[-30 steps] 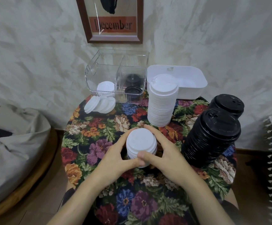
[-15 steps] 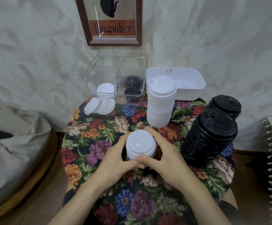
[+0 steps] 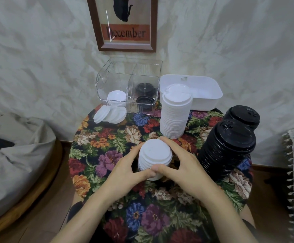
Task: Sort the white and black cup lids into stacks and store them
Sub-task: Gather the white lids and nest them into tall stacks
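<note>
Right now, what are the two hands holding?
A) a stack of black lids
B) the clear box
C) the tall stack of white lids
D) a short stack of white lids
D: the left hand and the right hand both curl round the short stack of white lids. The tall stack of white lids stands apart behind it.

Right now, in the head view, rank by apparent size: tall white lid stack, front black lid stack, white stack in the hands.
1. front black lid stack (nearer the camera, so unsure)
2. tall white lid stack
3. small white stack, held
</note>
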`<control>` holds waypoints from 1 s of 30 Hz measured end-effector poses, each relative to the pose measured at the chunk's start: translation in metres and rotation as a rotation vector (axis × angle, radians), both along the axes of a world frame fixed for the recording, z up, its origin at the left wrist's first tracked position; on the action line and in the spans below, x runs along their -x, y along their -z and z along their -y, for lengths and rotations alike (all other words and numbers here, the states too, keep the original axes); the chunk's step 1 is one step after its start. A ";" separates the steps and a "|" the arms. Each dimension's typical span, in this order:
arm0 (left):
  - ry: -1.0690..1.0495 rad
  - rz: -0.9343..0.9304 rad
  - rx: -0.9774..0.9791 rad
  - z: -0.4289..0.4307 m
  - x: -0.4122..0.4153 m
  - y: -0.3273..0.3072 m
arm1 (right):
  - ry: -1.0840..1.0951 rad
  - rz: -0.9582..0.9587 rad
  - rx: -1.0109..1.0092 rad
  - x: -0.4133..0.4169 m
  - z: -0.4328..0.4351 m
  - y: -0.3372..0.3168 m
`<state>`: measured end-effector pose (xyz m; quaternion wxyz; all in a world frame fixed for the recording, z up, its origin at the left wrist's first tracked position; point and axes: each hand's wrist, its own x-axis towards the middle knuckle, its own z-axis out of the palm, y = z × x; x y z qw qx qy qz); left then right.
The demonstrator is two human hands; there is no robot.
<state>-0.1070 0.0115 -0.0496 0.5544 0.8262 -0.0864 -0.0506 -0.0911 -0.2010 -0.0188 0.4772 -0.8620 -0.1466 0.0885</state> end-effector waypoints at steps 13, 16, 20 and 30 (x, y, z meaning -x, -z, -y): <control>0.029 -0.002 -0.020 -0.003 -0.002 0.002 | 0.082 -0.007 -0.211 -0.001 -0.005 0.011; 0.028 -0.019 -0.010 -0.004 -0.002 0.000 | 0.179 -0.018 -0.354 -0.002 -0.005 0.012; 0.029 -0.023 0.007 -0.003 -0.002 0.001 | 0.229 -0.017 -0.360 -0.005 -0.004 0.013; -0.027 -0.005 0.043 -0.002 0.000 0.002 | 0.261 -0.144 -0.570 -0.005 -0.009 0.010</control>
